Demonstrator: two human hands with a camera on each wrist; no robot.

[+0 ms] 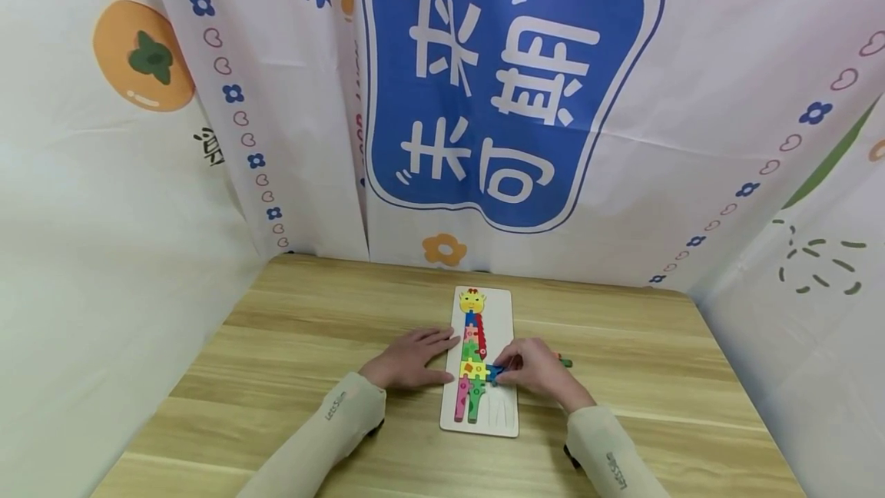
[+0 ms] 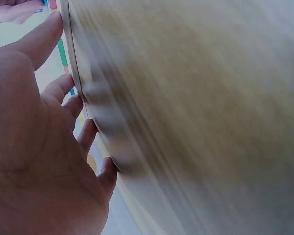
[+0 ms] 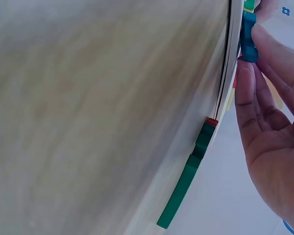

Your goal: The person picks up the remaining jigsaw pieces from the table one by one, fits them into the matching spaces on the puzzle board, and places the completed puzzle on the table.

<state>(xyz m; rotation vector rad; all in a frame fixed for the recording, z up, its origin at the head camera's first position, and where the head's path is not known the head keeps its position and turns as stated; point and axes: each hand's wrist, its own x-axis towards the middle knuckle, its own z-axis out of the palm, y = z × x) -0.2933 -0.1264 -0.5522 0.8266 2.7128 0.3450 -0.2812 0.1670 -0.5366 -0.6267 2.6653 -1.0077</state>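
Observation:
A white puzzle board (image 1: 499, 310) lies lengthwise on the table with a giraffe of colored pieces along its left part. The yellow giraffe head (image 1: 472, 301) is at the far end; pink and green leg pieces (image 1: 474, 404) reach the near end. My left hand (image 1: 412, 360) rests at the board's left edge, its fingertips along the rim in the left wrist view. My right hand (image 1: 538, 369) pinches a blue puzzle piece (image 3: 248, 38) between thumb and fingers, right beside the yellow body piece (image 1: 473, 369).
To the right of the board, partly behind my right hand, lies a long green puzzle piece (image 3: 186, 176) with a red piece (image 3: 212, 121) at its end. Faint leg outlines (image 1: 499, 410) show on the board's near right. A printed curtain (image 1: 304, 198) hangs behind the wooden table (image 1: 290, 313).

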